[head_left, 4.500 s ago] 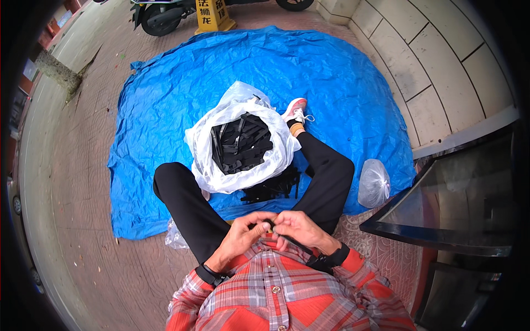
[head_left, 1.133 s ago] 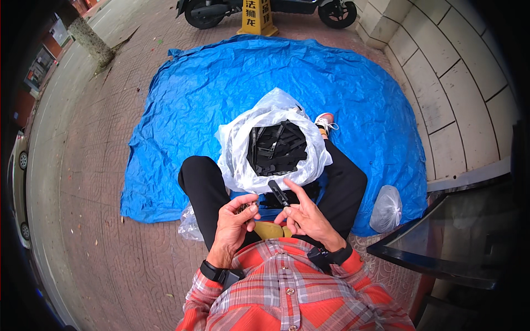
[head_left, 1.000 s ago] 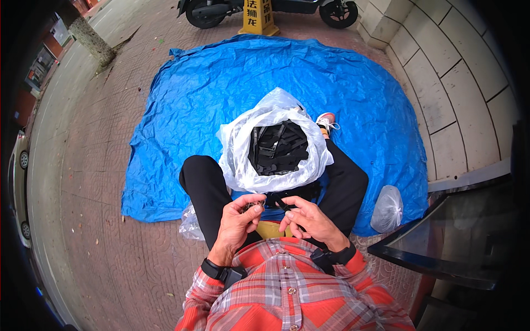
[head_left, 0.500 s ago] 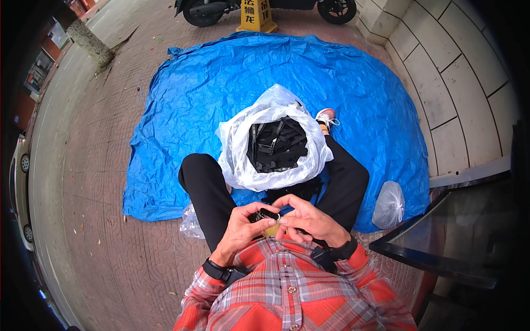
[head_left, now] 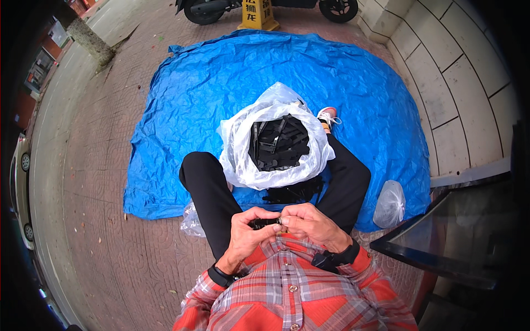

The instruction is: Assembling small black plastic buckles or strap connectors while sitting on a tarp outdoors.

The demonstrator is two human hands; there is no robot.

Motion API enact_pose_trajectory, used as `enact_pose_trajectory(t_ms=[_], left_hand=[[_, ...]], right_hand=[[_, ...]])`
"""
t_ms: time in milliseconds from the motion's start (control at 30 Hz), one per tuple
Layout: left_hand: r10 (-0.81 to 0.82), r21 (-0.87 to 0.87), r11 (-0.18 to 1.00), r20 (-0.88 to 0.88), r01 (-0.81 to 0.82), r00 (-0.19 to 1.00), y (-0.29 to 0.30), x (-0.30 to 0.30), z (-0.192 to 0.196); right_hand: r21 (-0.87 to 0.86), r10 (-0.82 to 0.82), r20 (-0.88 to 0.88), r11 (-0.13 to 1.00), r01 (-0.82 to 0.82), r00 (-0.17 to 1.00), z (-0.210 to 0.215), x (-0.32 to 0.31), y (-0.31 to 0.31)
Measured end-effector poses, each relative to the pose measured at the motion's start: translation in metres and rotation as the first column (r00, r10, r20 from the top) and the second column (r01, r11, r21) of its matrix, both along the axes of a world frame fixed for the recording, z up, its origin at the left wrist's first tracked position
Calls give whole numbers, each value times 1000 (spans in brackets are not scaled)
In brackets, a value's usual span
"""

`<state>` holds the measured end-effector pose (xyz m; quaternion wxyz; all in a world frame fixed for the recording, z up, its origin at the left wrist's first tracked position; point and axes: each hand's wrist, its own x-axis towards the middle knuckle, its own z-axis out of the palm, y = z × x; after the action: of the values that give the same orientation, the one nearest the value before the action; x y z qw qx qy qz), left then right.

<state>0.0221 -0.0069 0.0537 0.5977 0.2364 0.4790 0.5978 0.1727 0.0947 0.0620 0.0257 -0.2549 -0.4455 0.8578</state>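
Observation:
Low in front of my lap, my left hand [head_left: 247,234] is closed round a small black plastic piece [head_left: 262,223], thumb below and fingers above. My right hand [head_left: 316,225] is pinched at the right end of that piece; a tiny shiny bit shows at its fingertips, too small to name. The two hands almost touch. Beyond them, between my legs, stands an open white plastic bag [head_left: 234,151] with its rim folded back. Many flat black plastic pieces [head_left: 279,142] lie jumbled inside it. More black pieces [head_left: 295,191] lie just in front of the bag.
A creased blue tarp [head_left: 176,110] covers the paving under the bag. A tied clear bag [head_left: 390,204] sits at right, and another clear bag [head_left: 192,222] by my left knee. A dark glass-topped frame [head_left: 441,237] stands near right, beside a tiled wall [head_left: 447,99].
My right fingers have drawn together into a tighter pinch against the black piece's right end. The piece now lies more level in my left hand. The bag stays in place.

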Motion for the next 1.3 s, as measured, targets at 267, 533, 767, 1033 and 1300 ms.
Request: enact_pose_trajectory(t_ms=[267, 533, 767, 1033, 1300], left_hand=[[149, -33, 984, -376, -174, 915, 6, 3, -14], [248, 143, 969, -483, -204, 840, 8, 12, -10], [277, 172, 961, -524, -219, 805, 4, 7, -16], [303, 269, 943, -458, -194, 836, 5, 12, -10], [208, 17, 977, 111, -211, 972, 6, 12, -11]], right_hand=[[988, -234, -131, 46, 146, 963, 16, -25, -18], [900, -456, -69, 355, 253, 887, -11, -34, -27], [900, -413, -104, 348, 263, 905, -7, -35, -32], [324, -547, -83, 776, 541, 833, -4, -31, -32], [342, -511, -79, 792, 505, 856, -5, -26, -30]])
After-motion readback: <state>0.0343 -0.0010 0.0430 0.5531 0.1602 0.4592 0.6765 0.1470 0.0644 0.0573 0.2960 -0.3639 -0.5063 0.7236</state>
